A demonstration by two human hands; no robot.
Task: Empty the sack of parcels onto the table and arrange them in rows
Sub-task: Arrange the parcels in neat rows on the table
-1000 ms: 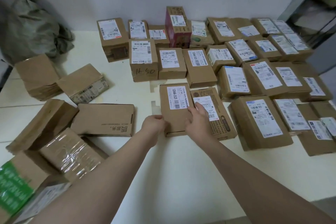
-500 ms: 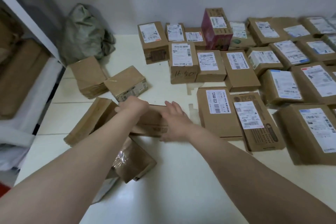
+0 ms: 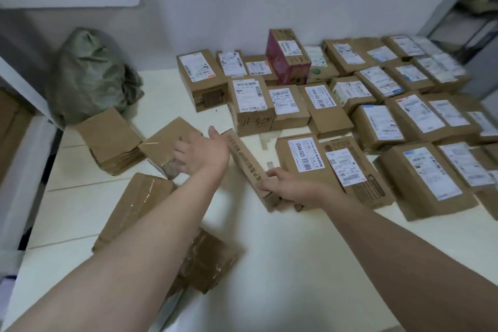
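A flat brown parcel (image 3: 244,163) with printed writing on its edge stands tilted on its side above the white table (image 3: 283,250). My right hand (image 3: 288,191) grips its near end. My left hand (image 3: 202,152) presses against its left face with fingers spread. To the right, labelled cardboard parcels (image 3: 377,105) lie in rows, the nearest one (image 3: 303,159) just beside the held parcel. Several loose brown parcels (image 3: 107,140) lie unsorted on the left. The crumpled green sack (image 3: 91,75) slumps against the wall at the back left.
A red box (image 3: 285,62) stands upright in the back row. A taped parcel (image 3: 210,259) lies under my left forearm near the table's front. A white shelf edge (image 3: 18,159) borders the table on the left; a grey doorway frame (image 3: 455,3) is at the far right.
Both hands left the labelled parcel in the front row, reached left to the flat brown parcel, and have now tipped it up on its edge and brought it towards the rows.
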